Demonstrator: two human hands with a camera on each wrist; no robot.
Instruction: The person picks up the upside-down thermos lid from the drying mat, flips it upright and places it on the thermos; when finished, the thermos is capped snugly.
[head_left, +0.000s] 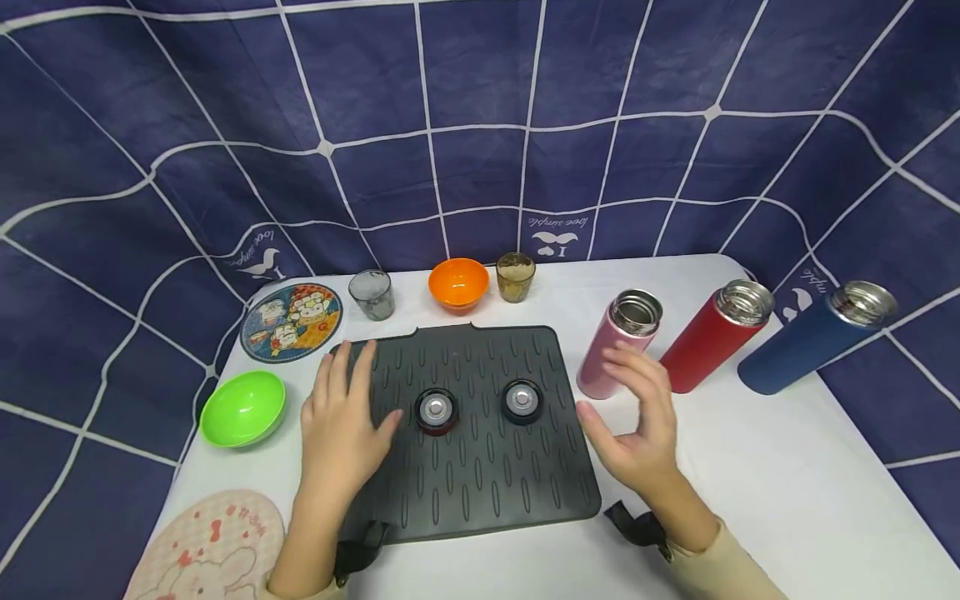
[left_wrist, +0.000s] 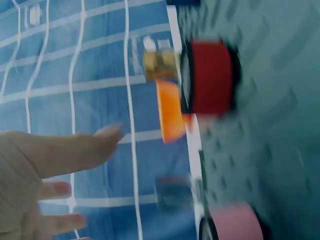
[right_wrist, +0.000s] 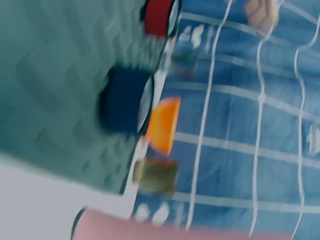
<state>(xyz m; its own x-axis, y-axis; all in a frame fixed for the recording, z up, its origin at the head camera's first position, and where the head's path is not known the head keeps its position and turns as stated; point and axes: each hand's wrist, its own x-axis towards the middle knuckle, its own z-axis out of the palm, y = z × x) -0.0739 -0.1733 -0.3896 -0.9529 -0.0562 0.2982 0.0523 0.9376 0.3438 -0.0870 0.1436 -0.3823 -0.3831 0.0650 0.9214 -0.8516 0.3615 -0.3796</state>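
My left hand (head_left: 341,442) hovers over the left part of a dark ribbed mat (head_left: 480,479), fingers spread and nothing held. On the mat stand a red bottle lid (head_left: 437,411) and a dark blue lid (head_left: 521,402). A pink lid (left_wrist: 236,222) also stands there, hidden behind the left hand in the head view. My right hand (head_left: 645,425) is in front of a pink bottle (head_left: 600,358), fingers bent and thumb apart, gripping nothing. That bottle is upright and lidless. Right of it stand a red bottle (head_left: 701,346) and a blue bottle (head_left: 798,350), both uncapped.
Along the back are a grey glass (head_left: 372,296), an orange bowl (head_left: 459,285) and an amber glass (head_left: 515,277). To the left lie a round cartoon mat (head_left: 291,323), a green bowl (head_left: 243,408) and a pink rabbit mat (head_left: 213,542). A blue checked curtain (head_left: 480,167) surrounds the white table (head_left: 765,467).
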